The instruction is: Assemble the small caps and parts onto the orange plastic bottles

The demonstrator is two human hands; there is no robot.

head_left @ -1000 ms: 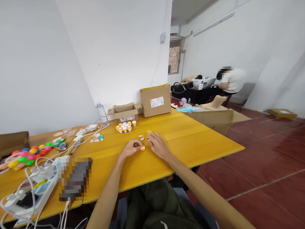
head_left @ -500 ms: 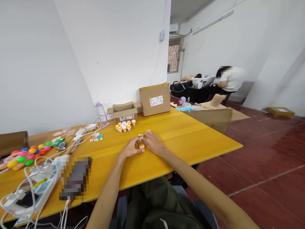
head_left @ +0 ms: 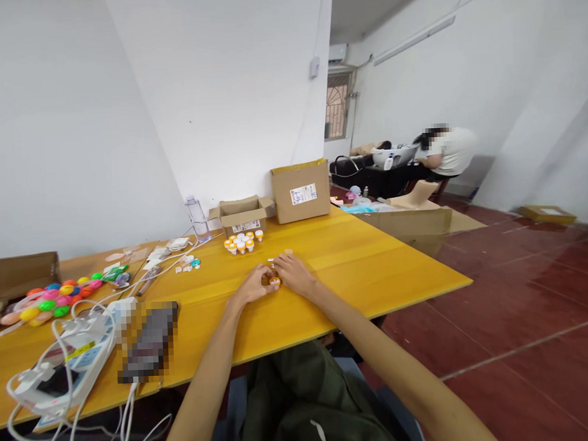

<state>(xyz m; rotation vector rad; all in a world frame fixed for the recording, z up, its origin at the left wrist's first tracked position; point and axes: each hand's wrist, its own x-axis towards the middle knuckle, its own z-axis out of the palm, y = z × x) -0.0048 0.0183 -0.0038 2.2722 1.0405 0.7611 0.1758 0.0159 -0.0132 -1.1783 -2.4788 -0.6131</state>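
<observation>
My left hand (head_left: 254, 285) rests on the yellow table, its thumb and fingers closed around the side of a small round orange-and-white piece (head_left: 275, 281). The piece shows white parts inside its orange rim. Close on its right, my right hand (head_left: 296, 275) has its fingers bent together over small white pieces (head_left: 271, 262) on the tabletop. What its fingertips pinch, if anything, is hidden. Beyond the hands stands a cluster of several similar orange-and-white pieces (head_left: 241, 243) with white round tops.
Behind the cluster are an open cardboard box (head_left: 243, 219), a closed carton (head_left: 300, 193) and a clear bottle (head_left: 197, 220). To the left lie a power strip (head_left: 94, 362) with cables, a dark device (head_left: 151, 341) and colourful balls (head_left: 55, 299). A person (head_left: 448, 151) sits at the far right.
The view has shifted slightly. My right fingers now cover more of the small white pieces. My left hand stays at the orange-and-white piece.
</observation>
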